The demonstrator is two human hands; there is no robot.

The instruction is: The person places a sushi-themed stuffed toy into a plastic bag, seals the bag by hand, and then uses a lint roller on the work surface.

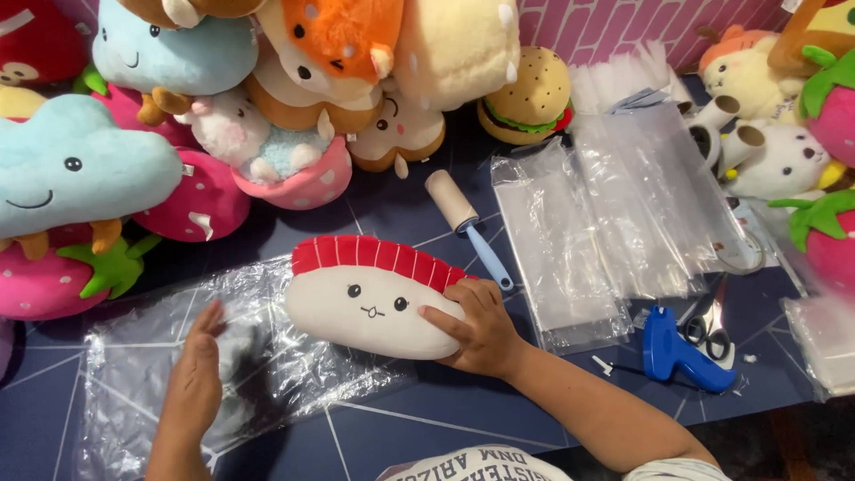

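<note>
Two hands at work on dark tabletop (427,428). Left hand (191,374) lies flat, fingers straight and together, pressing clear plastic bag (134,356) down, likely to keep it from sliding. Centre: sushi plush (370,298), white body with red top, rests half on bag's right end. Right hand (476,330) cups its right end, fingers curled around it. Farther right: lint roller (463,223), stacked clear bags (606,223), blue tagging gun (677,352), scissors (704,321).
</note>
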